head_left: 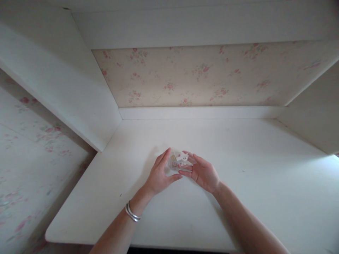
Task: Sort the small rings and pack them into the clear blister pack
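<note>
A small clear plastic package (174,163) lies between my hands above the white desk, with tiny gold-coloured bits showing inside. Angular white pieces (182,158) show at its right side; I cannot tell whether they are inside it. My left hand (160,175) curves round the left side of the package, fingers along its far left edge and thumb pointing right on the near side. My right hand (203,173) is turned partly palm up, its fingers reaching to the package from the right. Some right fingertips are hidden behind the clear plastic and white pieces.
The white desk top (185,218) has a rounded front-left corner. A white side panel (60,81) rises at left, another panel (315,109) at right. Flowered wallpaper (190,77) covers the back. A tiny dark mark (120,195) is left of my left wrist.
</note>
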`<state>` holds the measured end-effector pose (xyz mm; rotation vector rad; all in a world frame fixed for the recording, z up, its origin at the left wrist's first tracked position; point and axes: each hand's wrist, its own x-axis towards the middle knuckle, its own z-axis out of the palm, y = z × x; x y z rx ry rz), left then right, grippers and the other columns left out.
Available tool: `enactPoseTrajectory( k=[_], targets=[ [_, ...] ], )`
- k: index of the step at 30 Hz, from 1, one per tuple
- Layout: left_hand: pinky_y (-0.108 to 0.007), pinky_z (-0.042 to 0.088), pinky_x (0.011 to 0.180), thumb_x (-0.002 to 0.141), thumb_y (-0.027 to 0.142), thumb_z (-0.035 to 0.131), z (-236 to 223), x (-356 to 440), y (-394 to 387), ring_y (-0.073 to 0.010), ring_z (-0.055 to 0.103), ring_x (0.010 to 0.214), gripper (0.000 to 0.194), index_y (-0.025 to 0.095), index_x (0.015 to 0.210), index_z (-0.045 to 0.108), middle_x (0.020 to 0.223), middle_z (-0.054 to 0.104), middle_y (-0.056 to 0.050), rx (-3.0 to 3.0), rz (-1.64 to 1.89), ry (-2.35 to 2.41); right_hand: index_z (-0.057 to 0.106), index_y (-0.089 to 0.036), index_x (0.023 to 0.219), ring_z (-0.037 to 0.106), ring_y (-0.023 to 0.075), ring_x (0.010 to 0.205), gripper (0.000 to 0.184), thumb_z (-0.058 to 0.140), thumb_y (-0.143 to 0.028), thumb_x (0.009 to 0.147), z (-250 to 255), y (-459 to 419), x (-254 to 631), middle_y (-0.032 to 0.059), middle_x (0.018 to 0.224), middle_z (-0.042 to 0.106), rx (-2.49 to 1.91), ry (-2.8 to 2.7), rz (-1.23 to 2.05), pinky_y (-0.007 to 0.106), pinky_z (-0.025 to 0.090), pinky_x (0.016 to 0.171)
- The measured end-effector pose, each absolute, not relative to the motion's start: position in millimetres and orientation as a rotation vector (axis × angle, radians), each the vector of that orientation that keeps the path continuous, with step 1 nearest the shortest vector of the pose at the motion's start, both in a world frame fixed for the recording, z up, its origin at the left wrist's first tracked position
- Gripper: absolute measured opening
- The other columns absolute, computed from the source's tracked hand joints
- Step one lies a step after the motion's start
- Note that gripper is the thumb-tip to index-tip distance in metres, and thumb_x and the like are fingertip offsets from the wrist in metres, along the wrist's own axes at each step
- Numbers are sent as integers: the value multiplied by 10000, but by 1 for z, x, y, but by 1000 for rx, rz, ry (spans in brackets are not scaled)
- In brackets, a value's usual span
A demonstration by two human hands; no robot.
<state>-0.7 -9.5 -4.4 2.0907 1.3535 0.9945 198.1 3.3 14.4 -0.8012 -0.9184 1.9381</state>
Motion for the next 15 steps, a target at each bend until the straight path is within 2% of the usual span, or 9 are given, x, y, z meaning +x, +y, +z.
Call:
enactPoseTrajectory(
  k=[6,10,15],
  targets=[
    [-441,382,1015,716,449,686,-8,1,-8,-262,418,1242,759,265,1363,334,1353,444,-111,2028,1067,1349,459,-256,1270,639,204,951,430,335,-454,910,15,0,194,75,1294,521,-782,-933,2016,443,470,899],
    [-441,400,994,722,415,694,-12,0,-8,-259,448,1216,757,273,1366,324,1334,465,-111,2012,1090,1322,473,-239,1252,648,211,926,422,348,-453,910,16,0,193,90,1287,525,-781,-921,2022,450,467,898],
    [-403,427,971,733,414,682,-13,0,-8,-235,469,1199,760,277,1377,301,1355,455,-100,1991,1087,1319,518,-259,1164,677,199,820,318,467,-404,886,12,1,195,55,1134,605,-764,-855,1951,433,498,851]
  ],
)
